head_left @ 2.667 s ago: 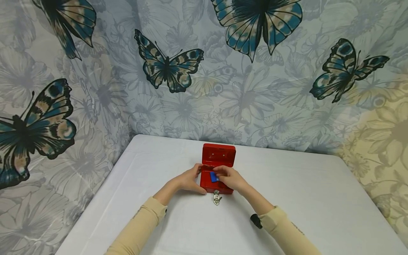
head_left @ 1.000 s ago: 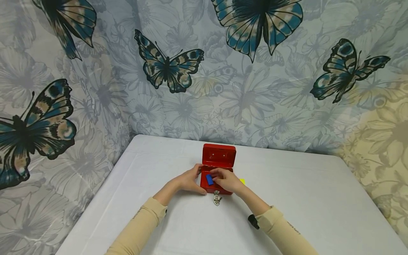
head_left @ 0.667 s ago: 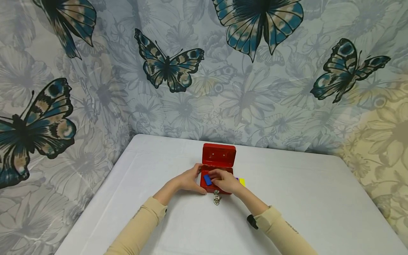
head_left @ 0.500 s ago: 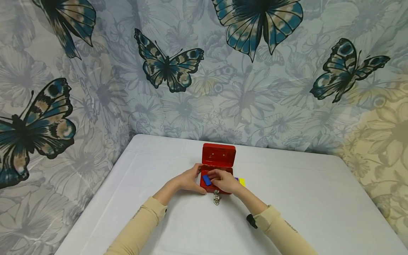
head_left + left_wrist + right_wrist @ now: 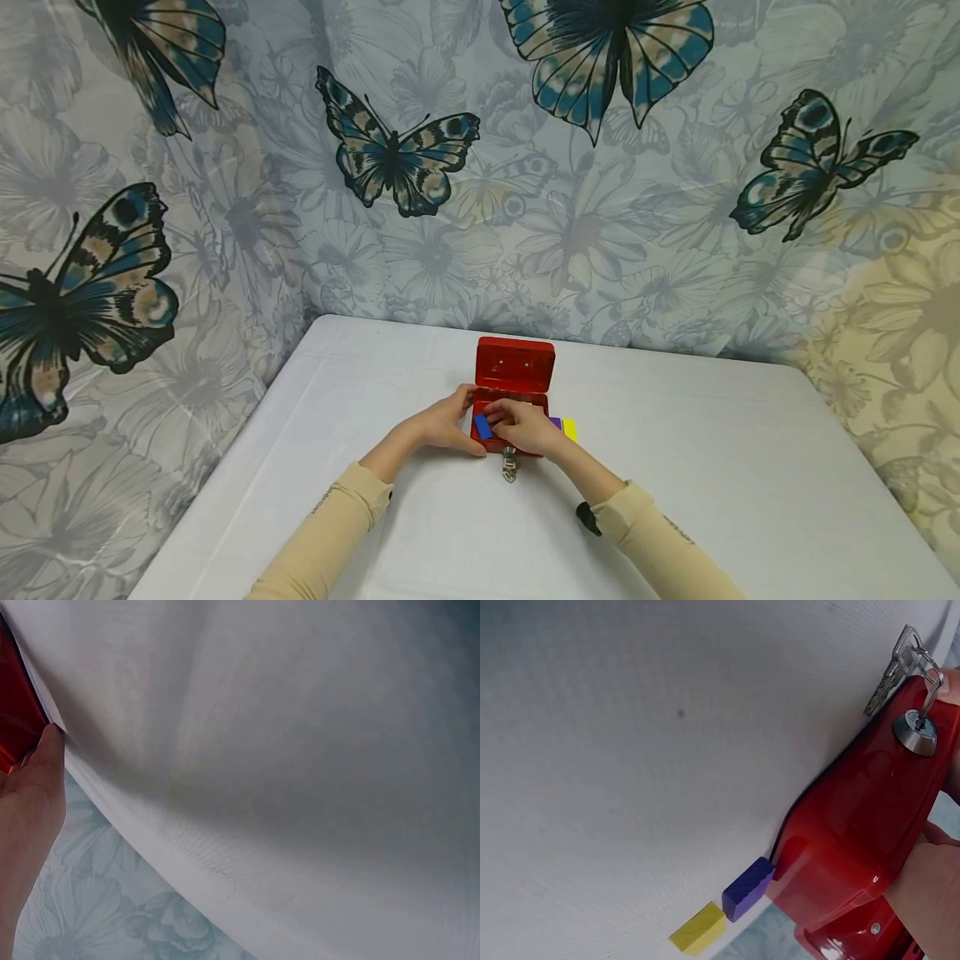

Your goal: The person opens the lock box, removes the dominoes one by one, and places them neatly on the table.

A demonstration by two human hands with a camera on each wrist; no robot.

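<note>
A small red metal cash box [image 5: 514, 367] stands on the white table with its lid raised. My left hand [image 5: 447, 423] holds the box's left side, thumb at the front corner and fingers at the back. In the left wrist view, that hand [image 5: 34, 776] meets the red wall. Reaching into the box, my right hand [image 5: 528, 427] has a blue block [image 5: 482, 426] at its fingertips, near the left wall; the fingers partly hide the grip. Keys [image 5: 904, 664] hang from the lock [image 5: 915, 733] on the front.
Right of the box, a purple block [image 5: 748, 888] and a yellow block [image 5: 699, 928] lie side by side on the white tablecloth [image 5: 712, 467]. Behind the table hangs a butterfly-patterned cloth [image 5: 585, 225]. A black wrist device [image 5: 588, 518] shows at the right cuff.
My right hand has moved left inside the box, and the blue block has shifted left with it. The purple and yellow blocks have come into sight. My left hand stays put.
</note>
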